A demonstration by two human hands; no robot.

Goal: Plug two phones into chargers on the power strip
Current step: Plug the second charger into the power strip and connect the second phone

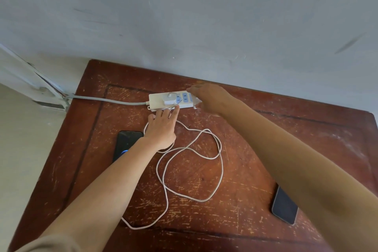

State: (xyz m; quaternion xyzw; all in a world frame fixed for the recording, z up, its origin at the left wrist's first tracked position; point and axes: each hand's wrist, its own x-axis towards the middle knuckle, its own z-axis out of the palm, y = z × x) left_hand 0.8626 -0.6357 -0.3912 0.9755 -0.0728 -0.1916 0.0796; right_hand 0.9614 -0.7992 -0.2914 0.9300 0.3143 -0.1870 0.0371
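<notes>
Two phones are lying on the scratched wooden table (266, 149), well apart from each other. Starting at the left, a grey power cord (106, 100) is running in from the wall side to the white power strip (163, 102), which is sitting near the table's far edge. The left phone (125, 143) is lying face up just below it, partly hidden by the left forearm, with a small blue glow showing on its screen. The left hand (161, 129) is lying flat with its fingers spread, fingertips touching the near edge of the power strip, gripping nothing. A white charger (170, 99) is sitting plugged into the strip, and its white cable (204, 155) is looping loosely over the middle of the table. The right hand (210, 97) is reaching over the right end of the strip and covering it; I cannot tell whether it is closing on anything there. At the right, the second phone (284, 206) is lying dark, partly under the right forearm.
</notes>
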